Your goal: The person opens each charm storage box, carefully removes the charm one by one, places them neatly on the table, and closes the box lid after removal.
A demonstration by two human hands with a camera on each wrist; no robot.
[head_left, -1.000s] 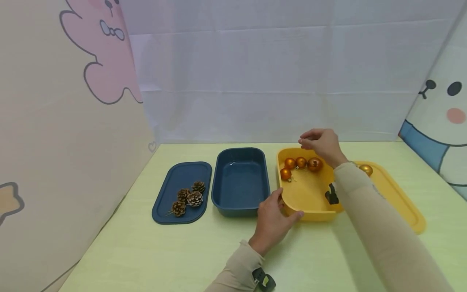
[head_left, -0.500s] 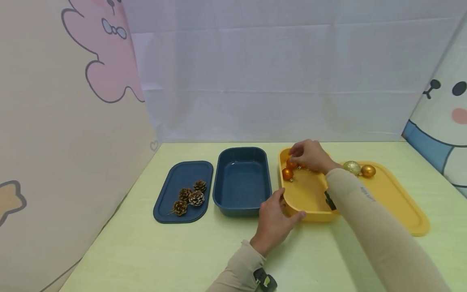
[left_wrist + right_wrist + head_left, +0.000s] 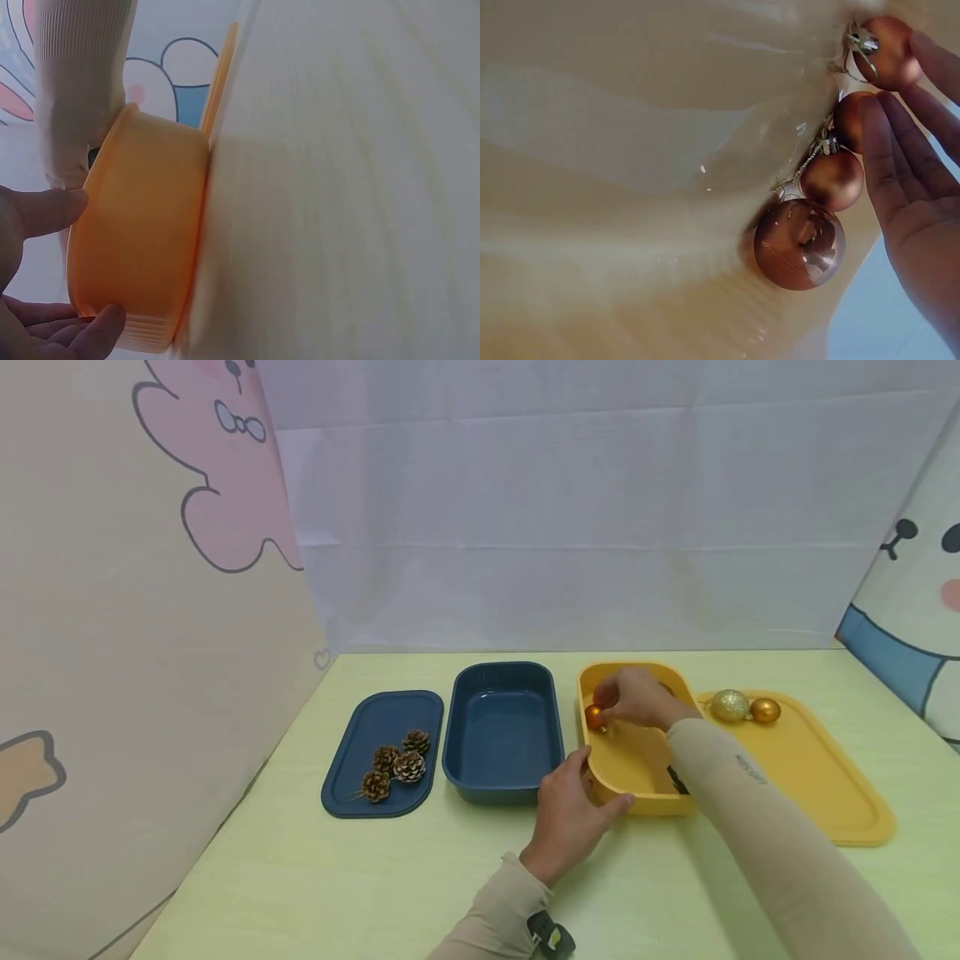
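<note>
My right hand [image 3: 636,695] reaches into the yellow box [image 3: 630,758] and pinches a small orange Christmas bauble [image 3: 593,717] between thumb and fingers, near the left wall. In the right wrist view this bauble [image 3: 889,54] has a metal cap and a loop of string. Two more small baubles [image 3: 832,180] and a larger shiny copper one [image 3: 799,244] lie in a row beside the fingers. My left hand [image 3: 567,818] holds the box's near left corner, thumb at the front rim and fingers along the side, as the left wrist view shows of the box wall [image 3: 142,217].
A yellow lid [image 3: 817,777] lies to the right, bearing a glittery gold bauble [image 3: 730,705] and a plain gold one [image 3: 766,710]. Left of the box stands a dark blue box [image 3: 502,735], then a blue lid [image 3: 367,718] with several pine cones [image 3: 409,767].
My right hand has come down into the yellow box and across to the left, and now pinches the orange bauble nearest me. The left hand has stayed at the corner.
</note>
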